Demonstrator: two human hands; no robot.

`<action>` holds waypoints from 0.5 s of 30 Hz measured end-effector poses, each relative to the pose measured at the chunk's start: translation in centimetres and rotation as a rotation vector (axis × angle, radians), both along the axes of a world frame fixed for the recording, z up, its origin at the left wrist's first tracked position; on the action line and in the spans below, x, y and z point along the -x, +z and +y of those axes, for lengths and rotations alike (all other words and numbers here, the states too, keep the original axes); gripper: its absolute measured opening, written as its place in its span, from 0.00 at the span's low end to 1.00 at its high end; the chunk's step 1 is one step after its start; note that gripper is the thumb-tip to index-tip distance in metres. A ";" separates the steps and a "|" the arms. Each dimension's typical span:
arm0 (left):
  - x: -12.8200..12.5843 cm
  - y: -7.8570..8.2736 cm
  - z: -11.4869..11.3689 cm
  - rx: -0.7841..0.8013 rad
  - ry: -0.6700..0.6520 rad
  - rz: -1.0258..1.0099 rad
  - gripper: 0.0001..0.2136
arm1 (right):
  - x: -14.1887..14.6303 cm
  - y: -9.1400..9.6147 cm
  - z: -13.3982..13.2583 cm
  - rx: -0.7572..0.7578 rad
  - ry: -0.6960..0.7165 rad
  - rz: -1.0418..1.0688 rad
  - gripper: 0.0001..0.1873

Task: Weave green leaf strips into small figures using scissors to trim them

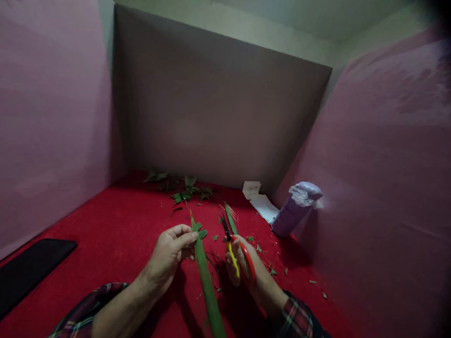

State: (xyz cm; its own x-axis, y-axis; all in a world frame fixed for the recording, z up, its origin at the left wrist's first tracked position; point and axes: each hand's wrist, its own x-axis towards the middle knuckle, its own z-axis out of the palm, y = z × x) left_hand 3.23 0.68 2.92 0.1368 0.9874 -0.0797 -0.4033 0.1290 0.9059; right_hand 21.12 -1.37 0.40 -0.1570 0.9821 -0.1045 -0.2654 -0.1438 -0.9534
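Note:
A long, narrow green leaf runs from the bottom edge up to a pointed tip, pinched near that tip by my left hand. Small rounded leaf pieces stick out beside its thumb. My right hand is closed around a pair of scissors with one red and one yellow handle. Their dark blades point up and away from me, slightly parted and apart from the leaf. Just beyond the blades, another narrow green leaf strip lies on the red cloth.
Several lobed leaves lie at the back of the red cloth. Leaf scraps are scattered at right. White papers and a purple plastic-wrapped roll are at the back right; a black flat object is at left. Pink walls enclose both sides.

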 end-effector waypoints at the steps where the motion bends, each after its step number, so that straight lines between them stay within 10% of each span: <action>1: 0.1 0.0 0.1 0.007 0.010 -0.009 0.08 | -0.4 0.3 0.0 0.027 0.072 0.015 0.27; 6: 0.6 0.0 1.0 0.027 0.072 -0.061 0.07 | -3.1 2.2 -0.1 0.032 0.257 0.129 0.30; 15: 3.2 -0.3 3.8 0.063 0.276 -0.233 0.06 | -7.7 1.5 0.5 -0.117 0.094 0.151 0.36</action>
